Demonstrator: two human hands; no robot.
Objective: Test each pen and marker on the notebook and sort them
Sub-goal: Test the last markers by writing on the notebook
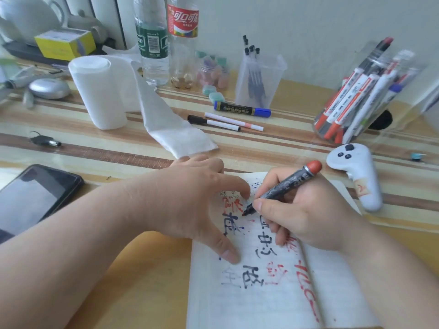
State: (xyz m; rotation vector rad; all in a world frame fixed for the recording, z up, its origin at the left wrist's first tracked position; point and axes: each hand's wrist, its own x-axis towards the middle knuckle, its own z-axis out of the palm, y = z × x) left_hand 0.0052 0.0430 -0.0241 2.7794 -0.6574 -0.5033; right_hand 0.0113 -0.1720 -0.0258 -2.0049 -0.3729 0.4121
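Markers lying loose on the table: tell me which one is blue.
The thick blue marker beside the clear cup, blue-capped with a dark label. The thin black-capped pen and pink-banded pen in front of it are white.

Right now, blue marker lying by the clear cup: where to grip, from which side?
Pinch the blue marker mid-barrel, from above, fingers across its length. It lies flat, left to right; the clear cup stands just behind and a green eraser sits by its left end, so probably come from the near side.
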